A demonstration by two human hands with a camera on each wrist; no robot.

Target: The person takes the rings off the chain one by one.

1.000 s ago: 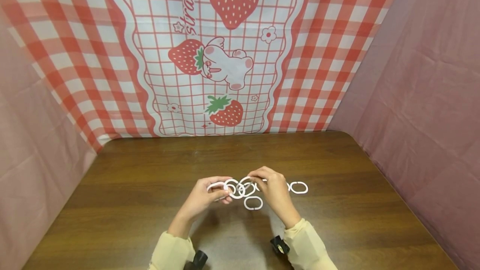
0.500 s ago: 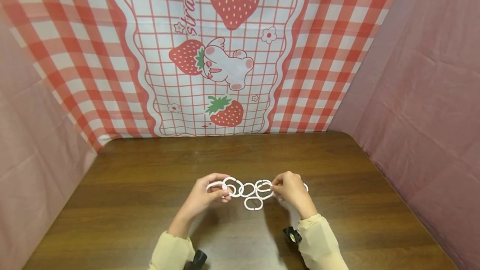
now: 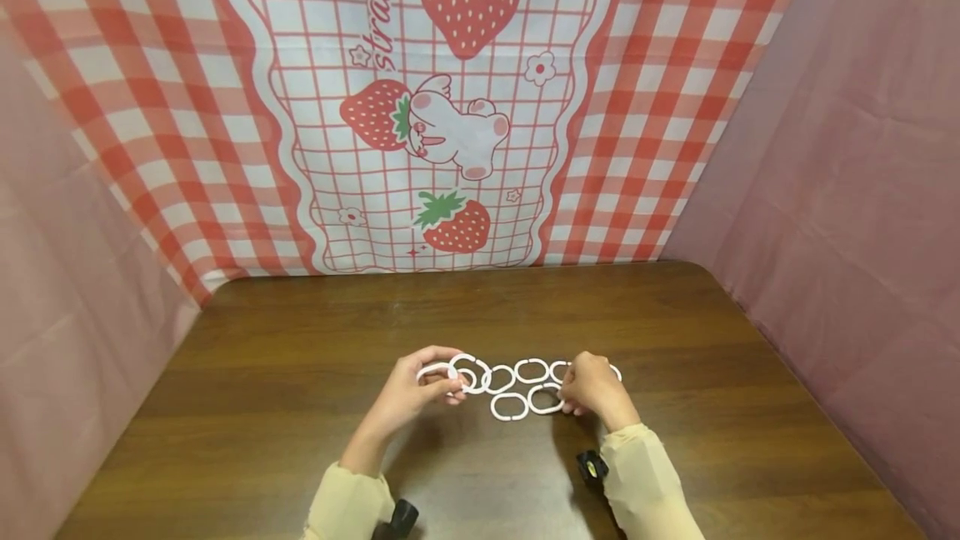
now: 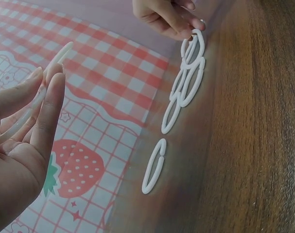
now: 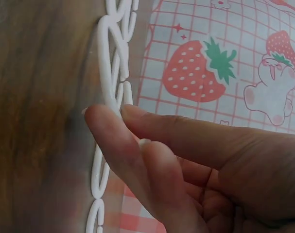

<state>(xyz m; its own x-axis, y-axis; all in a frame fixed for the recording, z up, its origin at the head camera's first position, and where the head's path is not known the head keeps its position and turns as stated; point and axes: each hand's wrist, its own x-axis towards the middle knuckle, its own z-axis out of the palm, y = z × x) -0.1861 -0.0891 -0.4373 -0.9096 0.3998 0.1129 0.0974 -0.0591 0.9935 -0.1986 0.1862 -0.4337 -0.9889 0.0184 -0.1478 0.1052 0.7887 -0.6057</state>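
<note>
White oval plastic chain links, each with a small gap in its side, are in both hands and on the table. My left hand (image 3: 408, 390) grips a few linked ones (image 3: 433, 367) between thumb and fingers, raised above the table; the left wrist view shows one held link (image 4: 26, 114) edge-on. My right hand (image 3: 597, 390) pinches the end of a single link (image 3: 530, 398) between thumb and index finger, low over the table. In the right wrist view this pinched link (image 5: 104, 58) tilts up beside other links. My right fingers partly hide the links at the right.
Several loose links lie around the hands, among them a near link (image 3: 510, 419) and a far link (image 3: 531, 360). The brown wooden table (image 3: 300, 323) ends at a strawberry-print checked cloth (image 3: 450, 140). Pink cloth (image 3: 840, 215) hangs at the sides.
My right hand has moved right and slightly nearer, carrying one link away from the links at my left hand to a spot beside the near link. My left hand has hardly moved.
</note>
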